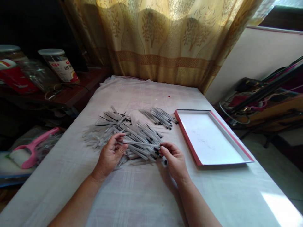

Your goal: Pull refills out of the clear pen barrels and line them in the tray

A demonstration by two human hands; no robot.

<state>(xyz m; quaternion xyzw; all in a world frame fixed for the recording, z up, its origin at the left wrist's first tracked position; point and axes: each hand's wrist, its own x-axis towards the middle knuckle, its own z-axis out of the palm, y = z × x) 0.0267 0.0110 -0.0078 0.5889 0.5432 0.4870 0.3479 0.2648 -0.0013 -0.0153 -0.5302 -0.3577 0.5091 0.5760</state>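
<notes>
Above the pile (132, 130) on the surface (132, 201): one slim tube (142, 144), long axis crosswise, right end pinched by right hand (175, 160), left end at left hand (110, 155), whose grip cannot be told.

Gold, rich gold, across the folded fabric curtain (132, 25), with brown leafy trees printed over it and a rust-brown ornamental band low down! Beneath it, a whitish cloth-covered tabletop (132, 195), faintly checked, one tiny red speck (169, 96) popping out. Now the slim translucent plastic tubes (139, 143): milky grey-white, black at many of the ends! Across to the shallow rectangular box lid (208, 126), white inside, pinkish red along its sides. Bright pink on the curved plastic handle (44, 136), deep reddish brown on the wooden cabinet (75, 94)!
</notes>
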